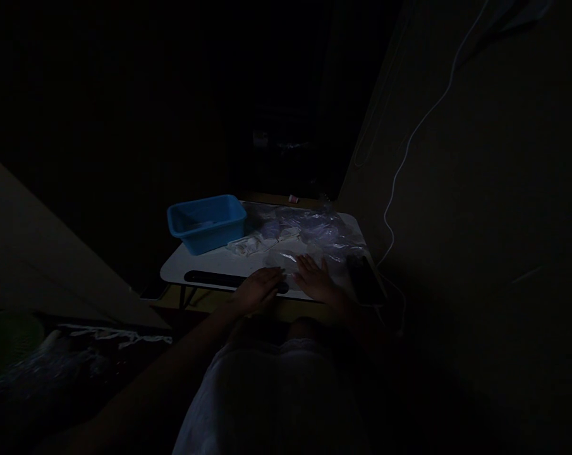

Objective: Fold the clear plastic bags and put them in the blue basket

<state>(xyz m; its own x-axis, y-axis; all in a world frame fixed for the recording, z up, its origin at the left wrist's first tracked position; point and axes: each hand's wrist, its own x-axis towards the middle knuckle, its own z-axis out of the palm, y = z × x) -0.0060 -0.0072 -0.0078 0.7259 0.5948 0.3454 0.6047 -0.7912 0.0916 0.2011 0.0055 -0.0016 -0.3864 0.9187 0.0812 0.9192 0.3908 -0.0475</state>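
In the dim head view, my right hand lies flat with fingers stretched out on a clear plastic bag near the front of a small white table. Just left of it, at the table's front edge, rests my left hand. Its fingers are extended toward the right hand, beside the bag's near edge, and I see nothing held in them. Behind the hands lie a small packet with whitish contents and a heap of crumpled clear plastic.
A blue plastic basin stands at the table's back left. A dark phone-like slab lies at the right edge. A small pink-and-white cup-like item sits at the back. Down the right wall hangs a white cable.
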